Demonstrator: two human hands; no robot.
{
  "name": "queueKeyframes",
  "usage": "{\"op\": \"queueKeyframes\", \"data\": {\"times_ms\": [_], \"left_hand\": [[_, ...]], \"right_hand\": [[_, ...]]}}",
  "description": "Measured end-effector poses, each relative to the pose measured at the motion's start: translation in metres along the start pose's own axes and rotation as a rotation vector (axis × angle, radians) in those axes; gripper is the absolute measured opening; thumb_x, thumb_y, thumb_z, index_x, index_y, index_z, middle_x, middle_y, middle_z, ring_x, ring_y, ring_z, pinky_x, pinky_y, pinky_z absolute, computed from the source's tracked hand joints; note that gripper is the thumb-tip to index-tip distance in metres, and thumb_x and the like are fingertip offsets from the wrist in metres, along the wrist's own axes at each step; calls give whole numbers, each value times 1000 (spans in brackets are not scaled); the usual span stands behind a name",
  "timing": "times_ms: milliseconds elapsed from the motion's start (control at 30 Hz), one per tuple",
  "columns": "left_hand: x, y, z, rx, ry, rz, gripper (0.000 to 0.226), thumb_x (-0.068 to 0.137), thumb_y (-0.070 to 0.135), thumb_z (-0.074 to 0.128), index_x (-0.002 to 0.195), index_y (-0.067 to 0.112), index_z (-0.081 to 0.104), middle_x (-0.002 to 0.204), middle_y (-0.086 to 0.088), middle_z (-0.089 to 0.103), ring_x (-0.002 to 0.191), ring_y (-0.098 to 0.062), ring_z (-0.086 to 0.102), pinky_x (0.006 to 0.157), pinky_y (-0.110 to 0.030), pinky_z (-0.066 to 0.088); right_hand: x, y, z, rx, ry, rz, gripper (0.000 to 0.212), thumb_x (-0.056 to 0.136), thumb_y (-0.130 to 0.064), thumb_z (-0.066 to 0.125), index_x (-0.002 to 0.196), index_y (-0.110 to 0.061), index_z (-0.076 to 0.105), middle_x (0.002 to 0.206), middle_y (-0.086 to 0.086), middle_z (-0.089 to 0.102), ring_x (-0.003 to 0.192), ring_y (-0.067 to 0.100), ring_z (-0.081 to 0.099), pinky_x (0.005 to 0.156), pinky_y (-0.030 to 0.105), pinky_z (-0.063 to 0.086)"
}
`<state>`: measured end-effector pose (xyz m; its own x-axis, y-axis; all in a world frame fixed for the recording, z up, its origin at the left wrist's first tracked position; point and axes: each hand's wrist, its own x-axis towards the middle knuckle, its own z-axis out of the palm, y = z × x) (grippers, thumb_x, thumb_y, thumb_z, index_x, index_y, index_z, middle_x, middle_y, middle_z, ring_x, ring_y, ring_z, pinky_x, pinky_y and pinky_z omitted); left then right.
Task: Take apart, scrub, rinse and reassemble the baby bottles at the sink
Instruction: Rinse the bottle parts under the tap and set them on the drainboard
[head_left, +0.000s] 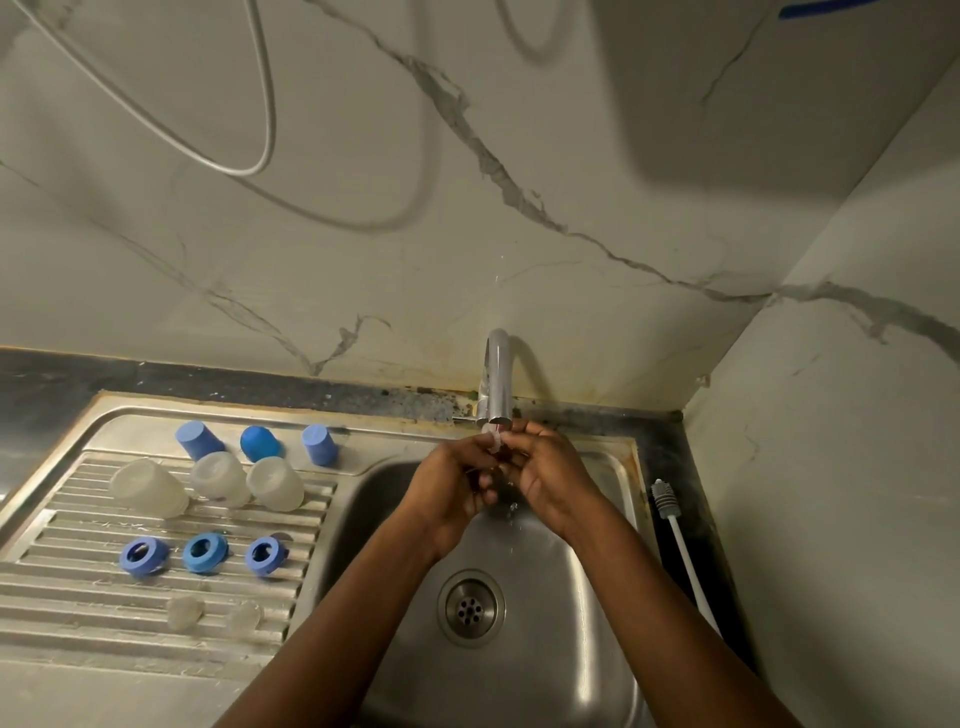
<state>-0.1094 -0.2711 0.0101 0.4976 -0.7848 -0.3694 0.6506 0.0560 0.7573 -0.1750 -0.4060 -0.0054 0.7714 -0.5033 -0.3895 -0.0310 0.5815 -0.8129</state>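
Both hands meet under the chrome tap over the sink basin. My left hand and my right hand together pinch a small clear teat in the running water. On the draining board lie three blue caps, three clear bottle bodies upside down, three blue screw rings and two clear teats.
A bottle brush with a white handle lies on the dark counter right of the sink. The marble-look wall rises close behind the tap and on the right. The drain sits at the basin's middle. A cable loops on the wall upper left.
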Motion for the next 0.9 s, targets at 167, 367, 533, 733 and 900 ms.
{"op": "queueKeyframes", "data": {"times_ms": [167,367,533,733,900], "left_hand": [[-9,-4,-6,536,1,326,37,97,6,61,105,36,80,88,3,75,77,-4,67,66,-19,53],[-3,-3,-19,1422,163,553,42,102,30,64,144,34,59,109,11,52,87,-6,56,74,-16,44],[-1,-2,-32,1855,156,706,57,101,34,59,155,36,41,116,2,47,89,-9,44,65,-24,39],[-3,-8,-23,1316,177,424,64,94,22,72,152,36,50,120,11,58,98,-7,63,84,-25,58],[-12,1,-10,236,9,45,36,88,7,65,114,28,78,90,-2,72,71,-12,62,64,-30,53]], "right_hand": [[0,-3,-2,-34,-6,20,9,101,-4,67,106,-9,73,103,14,77,88,19,76,73,27,61],[0,-3,0,-92,63,49,12,102,-11,69,111,-10,76,100,12,78,80,16,73,65,24,58],[4,-1,2,-177,162,55,13,102,-14,69,111,-10,77,95,12,70,76,15,60,61,23,53],[1,-1,2,-83,92,6,9,101,-6,68,98,-9,76,84,10,70,71,12,66,65,24,58],[-1,3,1,-31,39,-1,13,103,-2,61,105,-9,72,102,14,77,89,20,73,80,33,61]]}}
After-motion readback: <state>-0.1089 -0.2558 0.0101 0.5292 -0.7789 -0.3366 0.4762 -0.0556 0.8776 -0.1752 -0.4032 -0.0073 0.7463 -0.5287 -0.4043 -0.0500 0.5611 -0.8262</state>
